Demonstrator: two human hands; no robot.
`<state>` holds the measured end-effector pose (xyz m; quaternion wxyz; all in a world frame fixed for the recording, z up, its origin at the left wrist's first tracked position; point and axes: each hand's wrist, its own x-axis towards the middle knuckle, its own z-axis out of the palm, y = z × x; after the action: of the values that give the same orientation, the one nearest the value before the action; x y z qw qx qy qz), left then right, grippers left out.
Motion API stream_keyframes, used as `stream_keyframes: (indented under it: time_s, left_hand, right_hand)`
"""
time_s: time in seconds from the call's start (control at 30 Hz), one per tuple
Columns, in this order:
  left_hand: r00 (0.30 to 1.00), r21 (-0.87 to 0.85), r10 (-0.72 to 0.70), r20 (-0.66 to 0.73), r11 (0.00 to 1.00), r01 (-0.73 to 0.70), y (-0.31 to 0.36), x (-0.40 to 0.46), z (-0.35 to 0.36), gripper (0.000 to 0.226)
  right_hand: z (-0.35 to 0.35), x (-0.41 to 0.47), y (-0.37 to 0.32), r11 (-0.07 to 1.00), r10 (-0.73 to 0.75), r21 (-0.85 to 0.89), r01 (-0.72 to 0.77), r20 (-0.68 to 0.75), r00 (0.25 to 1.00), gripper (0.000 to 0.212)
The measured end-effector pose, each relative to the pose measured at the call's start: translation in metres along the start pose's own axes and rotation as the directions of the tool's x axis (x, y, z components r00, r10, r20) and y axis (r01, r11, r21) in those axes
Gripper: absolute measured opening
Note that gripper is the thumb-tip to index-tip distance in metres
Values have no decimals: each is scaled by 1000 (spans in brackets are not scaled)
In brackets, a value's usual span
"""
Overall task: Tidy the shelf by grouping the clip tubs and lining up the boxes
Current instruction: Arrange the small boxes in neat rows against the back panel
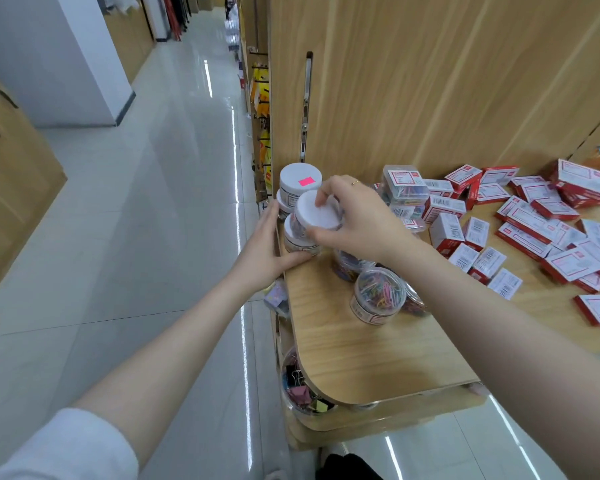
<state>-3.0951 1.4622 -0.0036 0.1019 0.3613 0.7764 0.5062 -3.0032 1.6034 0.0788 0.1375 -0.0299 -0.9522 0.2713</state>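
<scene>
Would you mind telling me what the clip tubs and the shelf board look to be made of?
Clip tub: clear glossy plastic, apparently, since coloured clips show through its wall; white lid looks matte plastic. Shelf board: pale wood-grain surface, possibly laminate.

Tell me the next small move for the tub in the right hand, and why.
Probably lower the white-lidded tub squarely onto the tub below and let go: the right hand grips it tilted, while the left hand steadies that lower tub.
</scene>
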Motion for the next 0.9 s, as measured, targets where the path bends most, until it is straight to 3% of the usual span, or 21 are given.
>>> stream_keyframes:
  time_s: [0.1,0.3,0.73,0.9]
  left_hand:
    - [1000,49,-28,-6,998,28,-5,-2,-1,92]
    - [975,40,4,-221,999,5,0,-15,0,51]
    - [980,-20,-16,-197,1000,13,3,-8,-1,43]
    - [982,-75,-92,-167,994,81,7,-7,-4,42]
  right_hand:
    - [8,6,1,1000,6,-31,-6,-14,1000,37]
    - [8,-1,14,995,49,83,-52,37,998,64]
    - [15,-3,22,996,90,28,-90,8,996,63]
    - [14,-3,23,994,101,39,-101,6,995,64]
